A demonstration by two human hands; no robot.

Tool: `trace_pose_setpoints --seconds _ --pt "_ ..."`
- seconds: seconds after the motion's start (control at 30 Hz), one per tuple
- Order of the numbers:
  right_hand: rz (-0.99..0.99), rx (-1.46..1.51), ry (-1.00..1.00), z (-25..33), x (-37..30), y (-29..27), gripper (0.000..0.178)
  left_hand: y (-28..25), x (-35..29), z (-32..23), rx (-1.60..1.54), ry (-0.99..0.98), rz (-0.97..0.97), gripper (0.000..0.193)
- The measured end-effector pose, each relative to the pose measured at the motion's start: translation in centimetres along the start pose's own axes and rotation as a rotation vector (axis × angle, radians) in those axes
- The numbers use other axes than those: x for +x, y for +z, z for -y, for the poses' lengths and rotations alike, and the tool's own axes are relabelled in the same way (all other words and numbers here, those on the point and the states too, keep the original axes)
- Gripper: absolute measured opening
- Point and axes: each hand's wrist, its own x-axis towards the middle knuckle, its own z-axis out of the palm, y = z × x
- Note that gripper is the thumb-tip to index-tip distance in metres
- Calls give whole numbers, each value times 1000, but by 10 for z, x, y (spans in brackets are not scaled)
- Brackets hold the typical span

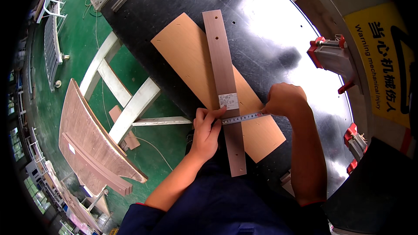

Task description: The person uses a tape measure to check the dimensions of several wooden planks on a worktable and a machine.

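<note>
A narrow brown wooden strip [224, 69] with small drilled holes and a white label [228, 101] lies across a wider light-wood board [187, 56]. The blade of a tape measure [246, 118] is stretched across the strip, just below the label. My left hand [206, 131] is closed at the strip's left edge, its thumb and fingers pinching the blade's end, with one finger reaching toward the label. Over the light board's right side, my right hand [285, 99] forms a fist around the other part of the tape measure. Its case is hidden by the fingers.
Both pieces rest on a black worktop [174, 0]. Red-and-grey clamps [333, 56] line its right side, near a yellow warning sign [381, 61]. To the left, a white frame [130, 104] and a cart top carrying stacked brown strips [96, 165] stand on the green floor.
</note>
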Motion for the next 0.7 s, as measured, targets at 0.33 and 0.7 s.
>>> trace_pose_setpoints --seconds 0.33,0.7 --pt "28 5 1 1 -5 -3 37 0 0 -2 13 3 0 36" --pt "16 30 -11 -2 -6 0 36 2 0 -6 0 -9 -17 36"
